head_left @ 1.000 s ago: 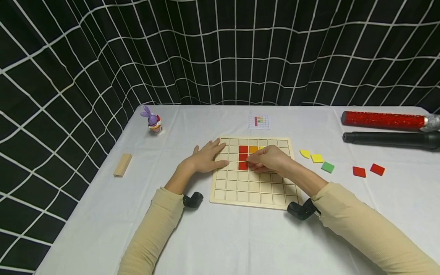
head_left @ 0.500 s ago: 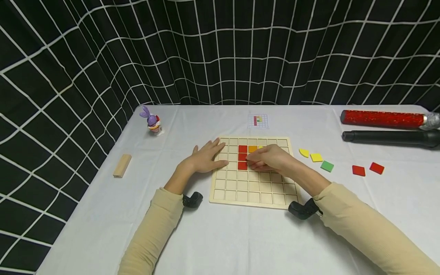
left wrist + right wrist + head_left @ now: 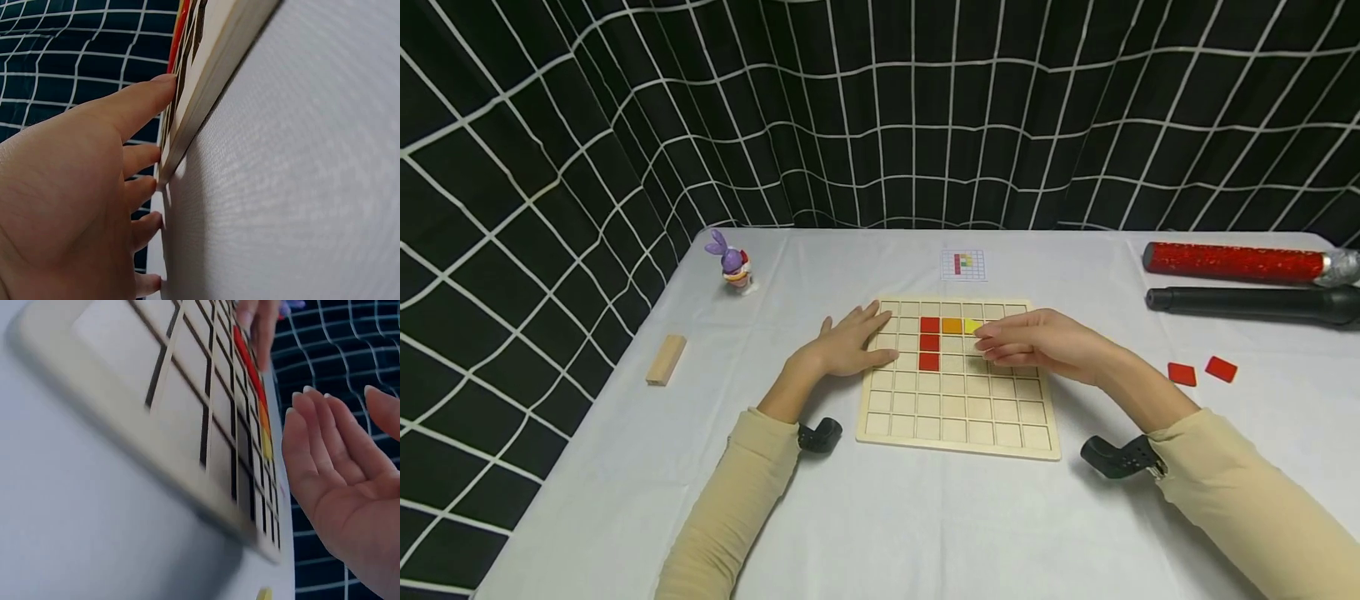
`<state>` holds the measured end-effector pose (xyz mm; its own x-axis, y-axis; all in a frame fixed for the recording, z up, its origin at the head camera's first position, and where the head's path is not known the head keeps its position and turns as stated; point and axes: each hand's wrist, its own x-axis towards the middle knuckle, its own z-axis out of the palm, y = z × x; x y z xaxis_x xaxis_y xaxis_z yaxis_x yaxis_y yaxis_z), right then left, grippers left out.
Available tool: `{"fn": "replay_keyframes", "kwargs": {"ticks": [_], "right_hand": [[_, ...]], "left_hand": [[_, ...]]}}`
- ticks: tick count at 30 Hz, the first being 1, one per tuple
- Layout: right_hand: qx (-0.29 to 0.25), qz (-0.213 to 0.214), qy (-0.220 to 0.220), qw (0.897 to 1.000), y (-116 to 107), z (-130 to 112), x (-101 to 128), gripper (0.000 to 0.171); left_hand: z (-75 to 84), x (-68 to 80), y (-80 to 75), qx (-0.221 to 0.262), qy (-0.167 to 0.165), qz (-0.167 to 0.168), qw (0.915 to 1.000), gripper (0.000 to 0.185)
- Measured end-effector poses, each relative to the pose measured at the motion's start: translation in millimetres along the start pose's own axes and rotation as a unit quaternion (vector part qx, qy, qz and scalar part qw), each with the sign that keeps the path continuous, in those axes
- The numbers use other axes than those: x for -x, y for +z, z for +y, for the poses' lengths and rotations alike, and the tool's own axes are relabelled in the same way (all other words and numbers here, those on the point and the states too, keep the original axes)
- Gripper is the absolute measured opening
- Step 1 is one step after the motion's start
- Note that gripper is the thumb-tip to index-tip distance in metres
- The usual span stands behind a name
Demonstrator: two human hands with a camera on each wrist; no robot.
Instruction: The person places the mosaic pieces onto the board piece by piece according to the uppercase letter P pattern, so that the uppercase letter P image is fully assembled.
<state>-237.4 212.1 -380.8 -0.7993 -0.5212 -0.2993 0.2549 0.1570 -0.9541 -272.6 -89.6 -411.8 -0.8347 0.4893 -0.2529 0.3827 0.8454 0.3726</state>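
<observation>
The person is filling the pale wooden grid board (image 3: 958, 392) with flat coloured tiles, and the step in hand appears to be the pause between tiles: the right hand (image 3: 1045, 343) is hovering over the board's upper right squares with its fingers straight and loosely spread, holding nothing, as the right wrist view confirms. The left hand (image 3: 850, 343) is lying flat with fingers extended, pressing on the board's left edge and steadying it on the white tablecloth (image 3: 880, 517). Three red square tiles (image 3: 929, 342) are sitting in a column, and an orange square tile (image 3: 952, 326) and a small yellow tile (image 3: 973, 327) are running rightward from the column's top, so the coloured shape is pointing its long axis away from the person, with a short arm branching to the right. The board itself is lying flat at the table's middle, its longer side running left to right. Judging by the small printed pattern card (image 3: 963, 265) beyond the board, more tiles are probably wanted; the next move likely calls for reaching out to the two loose red square tiles (image 3: 1201, 372) lying well apart to the right, pinching one, and seating it squarely in a cell.
</observation>
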Motion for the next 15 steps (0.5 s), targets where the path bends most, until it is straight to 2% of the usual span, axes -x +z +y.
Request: {"fn": "replay_keyframes", "kwargs": {"ticks": [9, 15], "right_hand": [[-0.018, 0.026, 0.008, 0.999, -30, 8, 26, 0.049], [-0.053, 0.035, -0.011, 0.998, -52, 13, 44, 0.025]], "left_hand": [[0.5, -0.6, -0.6, 0.0, 0.003, -0.004, 1.0, 0.074], [1.8, 0.2, -1.8, -0.003, 0.002, -0.002, 1.0, 0.073]]}}
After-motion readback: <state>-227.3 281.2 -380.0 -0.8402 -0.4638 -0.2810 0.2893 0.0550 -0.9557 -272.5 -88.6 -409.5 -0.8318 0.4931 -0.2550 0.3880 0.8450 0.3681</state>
